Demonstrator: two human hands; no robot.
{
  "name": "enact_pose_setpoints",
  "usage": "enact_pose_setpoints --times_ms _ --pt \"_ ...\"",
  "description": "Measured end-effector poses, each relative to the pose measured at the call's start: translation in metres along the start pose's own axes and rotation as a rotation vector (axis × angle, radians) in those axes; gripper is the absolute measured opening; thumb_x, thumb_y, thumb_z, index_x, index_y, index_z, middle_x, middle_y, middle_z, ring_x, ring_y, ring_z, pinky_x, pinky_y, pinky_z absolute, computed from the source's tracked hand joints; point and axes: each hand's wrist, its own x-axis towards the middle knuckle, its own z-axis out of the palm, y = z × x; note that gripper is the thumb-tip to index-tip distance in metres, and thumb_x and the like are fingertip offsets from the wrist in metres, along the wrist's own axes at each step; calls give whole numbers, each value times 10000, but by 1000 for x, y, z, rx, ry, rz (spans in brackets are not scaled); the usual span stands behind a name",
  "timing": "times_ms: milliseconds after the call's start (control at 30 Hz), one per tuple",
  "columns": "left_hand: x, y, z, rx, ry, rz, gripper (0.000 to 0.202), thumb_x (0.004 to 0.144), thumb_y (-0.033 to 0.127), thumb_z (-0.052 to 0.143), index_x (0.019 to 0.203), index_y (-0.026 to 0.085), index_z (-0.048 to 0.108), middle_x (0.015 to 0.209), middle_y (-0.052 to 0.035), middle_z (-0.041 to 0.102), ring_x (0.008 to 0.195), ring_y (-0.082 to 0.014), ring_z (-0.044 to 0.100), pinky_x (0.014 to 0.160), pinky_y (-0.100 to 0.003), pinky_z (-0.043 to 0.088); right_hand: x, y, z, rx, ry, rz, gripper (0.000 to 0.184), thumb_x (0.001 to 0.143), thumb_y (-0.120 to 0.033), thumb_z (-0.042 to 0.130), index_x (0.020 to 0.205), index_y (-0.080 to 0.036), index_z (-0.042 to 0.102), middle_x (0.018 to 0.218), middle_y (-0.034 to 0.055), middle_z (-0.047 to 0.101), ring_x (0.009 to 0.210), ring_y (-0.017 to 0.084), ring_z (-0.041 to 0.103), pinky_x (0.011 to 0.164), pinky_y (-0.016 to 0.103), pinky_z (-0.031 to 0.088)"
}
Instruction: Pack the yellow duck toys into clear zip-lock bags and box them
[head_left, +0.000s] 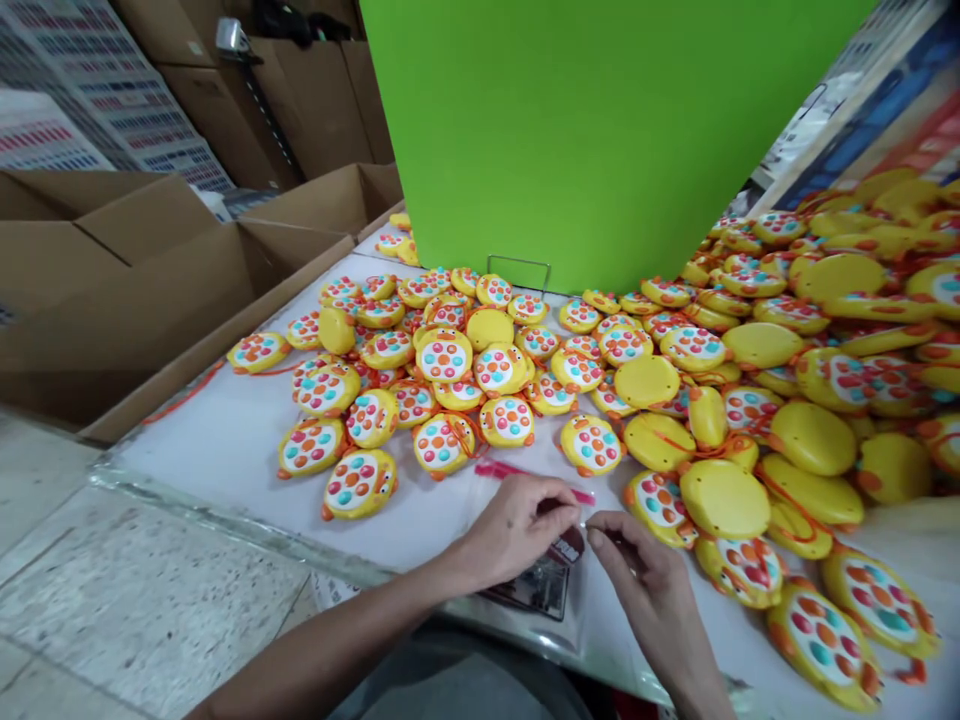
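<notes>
pinching clear bag (551, 590), left hand (517, 525) beside right hand (652, 580), yellow toys (442, 356) near

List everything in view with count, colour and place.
Toys: dozens, yellow with coloured dots, centre and right
Plastic bag: one, clear, lower centre
Strip: one, pink, by plastic bag
Printed piece: one, dark, lower centre
Table: one, whitish, beneath toys
Panel: one, green, behind toys
Wire: one, grey, panel's base
Cardboard boxes: several, brown, left
Stacked packs: several, multicoloured, upper left
Pole: one, black, upper left
Floor: one, grey, lower left
Blurred goods: uncountable, blue/red, upper right
Left hand: one, bare, lower centre
Right hand: one, bare, beside it
</notes>
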Motion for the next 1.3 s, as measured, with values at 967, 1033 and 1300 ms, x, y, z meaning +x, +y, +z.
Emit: enact_pose_setpoints --times_ms 967,1033,1300 --pt "-9 -16 -4 443 -51 75 215 808 112 472 648 107 615 599 -8 570 563 -100 474 545 -194 314 14 -5 12 -375 -89 -125 119 862 -177 508 769 -225 565 711 -33 598 636 119 560 619 231 395" --pt "-9 -16 -4 481 -47 109 184 765 76 491 599 111 566 585 4 534 555 -93 447 538 -197 291 13 -6 14 -458 -101 -179 159 871 -156 481 735 -212 541 691 -25 571 611 122 538 594 241 372" --pt "-9 -21 -2 80 95 -66 200 763 109 467 576 118 536 539 36 443 543 -79 397 517 -174 288 13 -1 25 -632 66 -499 216 876 -107 430 693 -185 514 698 20 545 646 146 510 590 262 365"
